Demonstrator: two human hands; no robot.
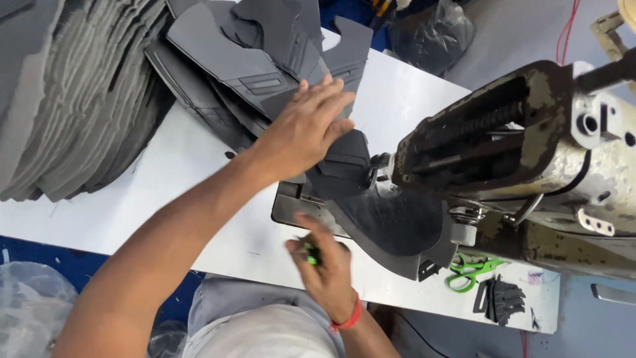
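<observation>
A big, worn metal sewing machine (530,152) sits on a smooth white table (165,192). A tall stack of soft gray cut pieces (79,99) fans out far left. A dark, curved piece (391,225) lies under the machine's head. The left hand (308,126) lies flat on it, fingers spread. The right hand (324,262) pinches a small green tool (310,253). Green scissors (470,270) lie near 1 small black scrap (501,299).

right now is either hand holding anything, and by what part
The right hand grips a small green tool around its middle. The left hand only presses flat on a black cut piece.
</observation>
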